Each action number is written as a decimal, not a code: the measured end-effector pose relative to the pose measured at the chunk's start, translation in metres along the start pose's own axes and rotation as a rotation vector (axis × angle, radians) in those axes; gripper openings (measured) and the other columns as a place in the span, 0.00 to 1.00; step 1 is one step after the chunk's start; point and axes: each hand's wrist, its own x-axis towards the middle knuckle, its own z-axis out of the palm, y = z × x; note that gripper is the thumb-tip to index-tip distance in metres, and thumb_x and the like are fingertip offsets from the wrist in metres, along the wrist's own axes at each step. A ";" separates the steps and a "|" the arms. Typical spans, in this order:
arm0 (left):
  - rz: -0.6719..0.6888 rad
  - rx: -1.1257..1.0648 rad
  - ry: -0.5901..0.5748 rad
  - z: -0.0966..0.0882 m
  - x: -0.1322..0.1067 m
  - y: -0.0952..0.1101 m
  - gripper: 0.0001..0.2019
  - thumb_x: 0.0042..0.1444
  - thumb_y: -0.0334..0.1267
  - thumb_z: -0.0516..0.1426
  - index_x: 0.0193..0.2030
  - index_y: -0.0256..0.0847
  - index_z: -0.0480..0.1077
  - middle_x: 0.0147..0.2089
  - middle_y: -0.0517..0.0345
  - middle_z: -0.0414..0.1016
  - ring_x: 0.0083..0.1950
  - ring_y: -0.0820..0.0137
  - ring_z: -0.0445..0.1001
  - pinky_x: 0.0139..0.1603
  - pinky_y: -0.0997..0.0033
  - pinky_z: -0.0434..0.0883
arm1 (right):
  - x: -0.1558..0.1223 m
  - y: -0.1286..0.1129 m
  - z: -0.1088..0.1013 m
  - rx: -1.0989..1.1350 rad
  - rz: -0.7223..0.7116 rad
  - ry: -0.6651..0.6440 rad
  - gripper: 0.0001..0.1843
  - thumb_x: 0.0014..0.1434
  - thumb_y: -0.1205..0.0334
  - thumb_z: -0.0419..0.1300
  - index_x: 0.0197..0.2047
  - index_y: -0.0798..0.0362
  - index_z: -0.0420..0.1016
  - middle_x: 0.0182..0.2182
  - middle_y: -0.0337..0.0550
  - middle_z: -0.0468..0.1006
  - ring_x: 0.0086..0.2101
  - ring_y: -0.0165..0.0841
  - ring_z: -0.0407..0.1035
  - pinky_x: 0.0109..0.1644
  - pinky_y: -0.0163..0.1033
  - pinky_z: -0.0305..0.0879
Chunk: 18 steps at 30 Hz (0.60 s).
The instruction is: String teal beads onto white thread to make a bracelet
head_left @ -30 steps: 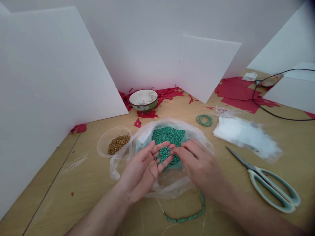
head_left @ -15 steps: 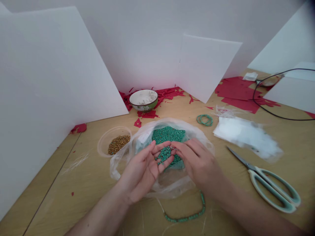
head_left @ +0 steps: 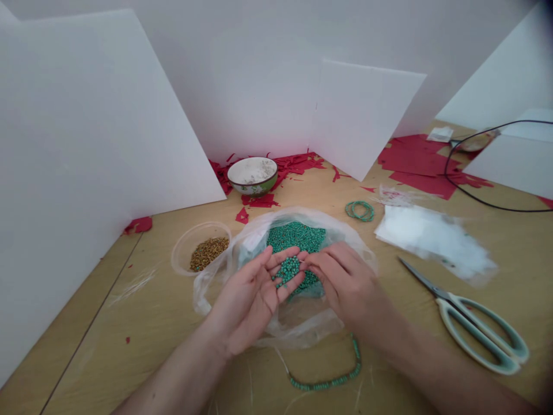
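My left hand point(head_left: 254, 297) is cupped palm up over a clear plastic bag point(head_left: 285, 314) and holds a small heap of green beads point(head_left: 288, 270). My right hand point(head_left: 345, 282) is beside it, fingers pinched together at the edge of that heap; what they pinch is too small to name. More green beads point(head_left: 296, 236) fill the bag behind my hands. A partly strung strand of green beads point(head_left: 332, 377) trails on the wooden table in front of the bag, under my right forearm.
A clear cup of brown beads point(head_left: 203, 253) stands left of the bag. A bowl point(head_left: 253, 176) sits among red paper scraps point(head_left: 415, 164) at the back. A green bead ring point(head_left: 359, 211), clear plastic sheets point(head_left: 432, 236), scissors point(head_left: 475, 320) and a black cable point(head_left: 488, 167) lie right. White boards surround the table.
My right hand's fingertips shifted slightly left, closer to the beads in my left palm. The left hand stayed put.
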 end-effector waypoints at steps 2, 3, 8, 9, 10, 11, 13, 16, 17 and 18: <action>0.003 0.004 -0.001 0.000 0.000 0.000 0.14 0.67 0.38 0.49 0.46 0.33 0.73 0.55 0.43 0.73 0.59 0.60 0.71 0.63 0.57 0.68 | -0.001 0.000 0.001 -0.012 -0.028 0.005 0.11 0.68 0.68 0.51 0.44 0.55 0.74 0.35 0.47 0.74 0.39 0.37 0.67 0.46 0.47 0.69; 0.004 0.005 -0.006 0.000 0.000 0.000 0.14 0.67 0.38 0.49 0.46 0.33 0.73 0.56 0.43 0.73 0.60 0.59 0.70 0.63 0.57 0.68 | -0.001 0.001 0.002 -0.017 -0.038 0.008 0.10 0.68 0.68 0.51 0.45 0.55 0.74 0.35 0.47 0.74 0.39 0.36 0.67 0.46 0.47 0.69; 0.006 0.020 -0.035 -0.001 0.000 -0.001 0.16 0.67 0.39 0.49 0.48 0.30 0.74 0.56 0.41 0.73 0.61 0.58 0.69 0.63 0.58 0.68 | -0.002 0.001 0.003 -0.045 -0.051 -0.007 0.10 0.67 0.69 0.52 0.43 0.56 0.74 0.34 0.47 0.73 0.38 0.36 0.66 0.48 0.47 0.68; 0.006 0.024 -0.035 -0.001 0.000 -0.001 0.16 0.67 0.39 0.48 0.48 0.30 0.74 0.56 0.41 0.73 0.61 0.58 0.69 0.63 0.58 0.68 | -0.002 0.001 0.003 -0.052 -0.050 -0.014 0.10 0.67 0.69 0.52 0.42 0.57 0.74 0.34 0.47 0.72 0.38 0.36 0.66 0.48 0.47 0.68; 0.005 0.026 -0.034 0.000 0.000 -0.001 0.16 0.67 0.39 0.48 0.47 0.31 0.74 0.56 0.41 0.73 0.61 0.58 0.69 0.63 0.58 0.68 | -0.002 0.001 0.003 -0.058 -0.049 -0.020 0.10 0.67 0.69 0.52 0.42 0.57 0.74 0.34 0.47 0.72 0.38 0.36 0.66 0.48 0.47 0.68; 0.005 0.026 -0.035 0.000 0.000 0.000 0.16 0.67 0.39 0.48 0.47 0.31 0.74 0.56 0.42 0.73 0.61 0.59 0.69 0.63 0.58 0.68 | -0.002 0.001 0.003 -0.064 -0.046 -0.026 0.10 0.67 0.69 0.51 0.42 0.56 0.74 0.34 0.47 0.72 0.39 0.37 0.66 0.47 0.47 0.68; 0.006 0.018 -0.036 0.000 -0.001 0.000 0.14 0.67 0.38 0.49 0.44 0.33 0.74 0.56 0.43 0.73 0.60 0.59 0.70 0.63 0.58 0.68 | -0.003 0.000 0.003 -0.069 -0.038 -0.036 0.11 0.67 0.69 0.50 0.43 0.56 0.74 0.34 0.47 0.72 0.39 0.37 0.66 0.46 0.46 0.68; 0.002 0.000 -0.024 0.000 -0.001 -0.001 0.13 0.66 0.37 0.50 0.41 0.34 0.74 0.57 0.44 0.73 0.58 0.60 0.71 0.63 0.56 0.67 | -0.004 -0.001 0.002 -0.048 -0.028 -0.040 0.12 0.67 0.70 0.50 0.48 0.55 0.73 0.36 0.47 0.72 0.40 0.38 0.66 0.46 0.46 0.67; -0.001 -0.004 -0.018 0.000 0.000 -0.001 0.12 0.66 0.37 0.50 0.41 0.33 0.73 0.57 0.44 0.72 0.58 0.60 0.72 0.63 0.56 0.67 | -0.004 -0.001 0.002 -0.037 -0.021 -0.037 0.12 0.67 0.70 0.51 0.48 0.55 0.73 0.36 0.47 0.72 0.40 0.38 0.66 0.46 0.46 0.67; -0.003 -0.006 -0.012 0.000 0.000 -0.001 0.12 0.66 0.37 0.50 0.41 0.33 0.73 0.57 0.44 0.72 0.57 0.60 0.72 0.63 0.56 0.67 | -0.003 -0.001 0.002 -0.026 -0.013 -0.035 0.12 0.67 0.70 0.51 0.49 0.56 0.73 0.36 0.47 0.72 0.40 0.38 0.66 0.46 0.45 0.67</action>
